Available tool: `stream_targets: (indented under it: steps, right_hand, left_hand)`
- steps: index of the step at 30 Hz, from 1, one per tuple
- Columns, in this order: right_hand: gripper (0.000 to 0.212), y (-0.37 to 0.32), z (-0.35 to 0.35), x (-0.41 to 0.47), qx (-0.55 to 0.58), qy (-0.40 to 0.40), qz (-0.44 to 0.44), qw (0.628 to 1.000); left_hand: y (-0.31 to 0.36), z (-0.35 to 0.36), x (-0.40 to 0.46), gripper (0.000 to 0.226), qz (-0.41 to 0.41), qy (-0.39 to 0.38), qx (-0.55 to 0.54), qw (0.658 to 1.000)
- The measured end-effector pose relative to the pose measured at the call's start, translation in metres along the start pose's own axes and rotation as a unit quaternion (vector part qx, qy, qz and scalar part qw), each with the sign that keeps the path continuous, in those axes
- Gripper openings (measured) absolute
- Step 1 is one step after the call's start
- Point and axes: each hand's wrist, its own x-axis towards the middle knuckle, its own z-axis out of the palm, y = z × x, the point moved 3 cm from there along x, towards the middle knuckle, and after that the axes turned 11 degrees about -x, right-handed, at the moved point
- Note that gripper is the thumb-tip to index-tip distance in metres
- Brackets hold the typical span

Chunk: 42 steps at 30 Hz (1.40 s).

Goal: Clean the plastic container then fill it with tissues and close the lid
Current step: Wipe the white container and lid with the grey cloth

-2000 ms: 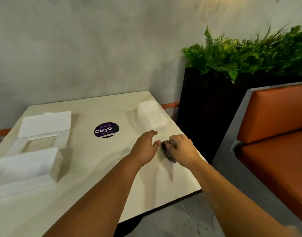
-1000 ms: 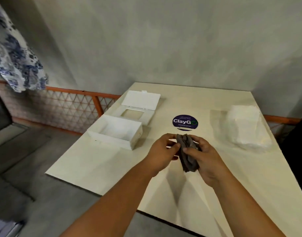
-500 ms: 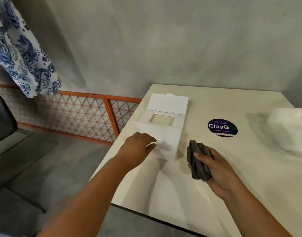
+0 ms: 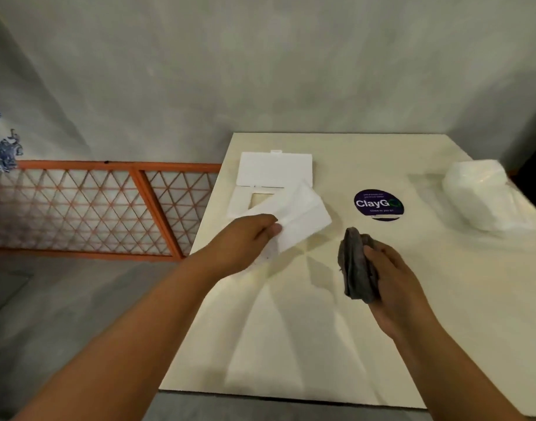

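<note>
At table's left edge: plastic container (image 4: 294, 221) now lifted, tilted, pinched by left hand (image 4: 245, 241); half second ago only reached for. Right hand (image 4: 391, 284) clenches grey cloth (image 4: 356, 265). Wiping likely imminent.

Grey plastered wall (image 4: 260, 71), orange lattice railing (image 4: 87, 205), grey floor (image 4: 63, 299).

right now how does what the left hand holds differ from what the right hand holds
The left hand grips the white plastic container, rigid, boxy and tilted just above the table. The right hand grips a dark grey cloth, soft and bunched into folds. The container is the larger of the two. Both are held off the tabletop.
</note>
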Motion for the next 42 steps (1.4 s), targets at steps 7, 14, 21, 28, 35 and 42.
stream_targets:
  steps: [7,14,21,28,35,42]
  right_hand:
    - [0.025,-0.070,0.076,0.010,-0.082,0.022,-0.261,0.962]
    - [0.031,-0.045,0.114,-0.021,-0.232,0.014,-0.400,0.887]
    - [0.030,-0.060,0.124,-0.010,-0.269,-0.006,-0.395,0.878]
    - [0.031,-0.072,0.140,-0.010,-0.300,-0.052,-0.391,0.869]
    - [0.033,-0.044,0.131,-0.033,-0.291,-0.090,-0.374,0.876]
    - [0.032,-0.077,0.146,-0.026,-0.311,-0.080,-0.390,0.863]
  left_hand:
    - [0.025,-0.015,-0.010,0.033,-0.071,0.079,-0.326,0.939]
    - [0.038,-0.020,-0.024,0.023,-0.094,0.198,-0.531,0.818]
    - [0.032,-0.019,-0.029,0.022,-0.096,0.251,-0.546,0.793]
    - [0.025,-0.031,-0.028,0.020,-0.098,0.292,-0.553,0.775]
    - [0.018,-0.040,-0.029,0.018,-0.110,0.317,-0.556,0.760]
    - [0.028,-0.041,-0.030,0.026,-0.124,0.336,-0.565,0.743]
